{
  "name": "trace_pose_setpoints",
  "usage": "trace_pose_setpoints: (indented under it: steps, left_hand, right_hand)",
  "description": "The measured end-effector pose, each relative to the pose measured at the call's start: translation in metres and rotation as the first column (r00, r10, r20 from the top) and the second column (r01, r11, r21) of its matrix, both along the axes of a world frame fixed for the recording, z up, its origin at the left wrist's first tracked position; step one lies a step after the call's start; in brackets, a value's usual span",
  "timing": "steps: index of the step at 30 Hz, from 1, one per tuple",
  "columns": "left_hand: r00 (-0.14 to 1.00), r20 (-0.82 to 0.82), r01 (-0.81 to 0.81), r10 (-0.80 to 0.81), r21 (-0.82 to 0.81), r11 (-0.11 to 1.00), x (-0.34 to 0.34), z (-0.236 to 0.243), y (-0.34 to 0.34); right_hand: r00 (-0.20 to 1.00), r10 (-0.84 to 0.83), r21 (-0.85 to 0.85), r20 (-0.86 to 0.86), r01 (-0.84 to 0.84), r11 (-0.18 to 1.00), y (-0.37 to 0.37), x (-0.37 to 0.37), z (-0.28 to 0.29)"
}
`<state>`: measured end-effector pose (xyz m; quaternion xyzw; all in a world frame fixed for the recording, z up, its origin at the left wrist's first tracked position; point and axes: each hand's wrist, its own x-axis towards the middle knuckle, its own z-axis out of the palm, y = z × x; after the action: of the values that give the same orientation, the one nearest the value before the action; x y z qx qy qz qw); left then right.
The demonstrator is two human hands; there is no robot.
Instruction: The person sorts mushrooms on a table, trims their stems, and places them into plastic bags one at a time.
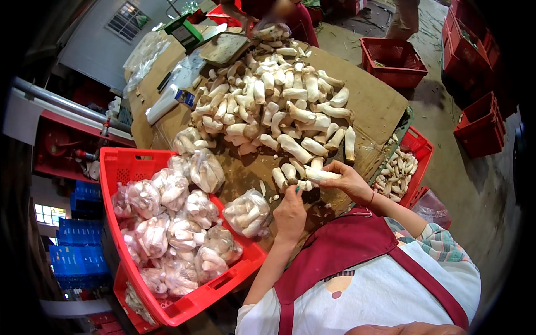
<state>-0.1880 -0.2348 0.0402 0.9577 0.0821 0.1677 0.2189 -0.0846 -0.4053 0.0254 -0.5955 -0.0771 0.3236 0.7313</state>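
Note:
My right hand grips a pale, thick-stemmed mushroom above the near part of the cardboard-covered table. My left hand is closed on a small teal tool, probably a knife, just left of that mushroom; its blade is hard to make out. A few mushrooms lie just beyond my hands, below a large heap of them. A knotted plastic bag of mushrooms rests beside my left hand. At the left, a red crate holds several similar bags.
A red crate of small mushrooms stands at the table's right. More red crates are on the floor behind. A co-worker handles a bag at the far end, near trays and a plastic roll. Blue crates are stacked left.

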Motion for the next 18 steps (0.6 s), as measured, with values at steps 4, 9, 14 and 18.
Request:
trace_pose_setpoints:
  steps: [4, 9, 14, 18]
  left_hand:
    - [0.993, 0.033, 0.1, -0.11, 0.225, 0.969, 0.007, -0.001, -0.01]
    - [0.993, -0.053, 0.114, -0.107, 0.173, 0.978, -0.015, -0.035, 0.009]
    - [0.942, -0.335, 0.098, -0.024, 0.207, 0.973, -0.064, -0.075, 0.03]
    - [0.954, -0.285, 0.154, -0.088, 0.218, 0.964, -0.067, -0.087, 0.024]
  right_hand:
    - [0.997, 0.051, -0.049, -0.06, -0.054, 0.997, 0.001, -0.005, 0.004]
    - [0.988, 0.131, -0.068, -0.083, -0.137, 0.988, -0.015, -0.009, 0.019]
    - [0.985, 0.106, 0.048, -0.135, -0.1, 0.994, -0.033, 0.007, 0.007]
    - [0.963, -0.077, 0.01, -0.257, 0.082, 0.997, -0.032, 0.026, -0.03]
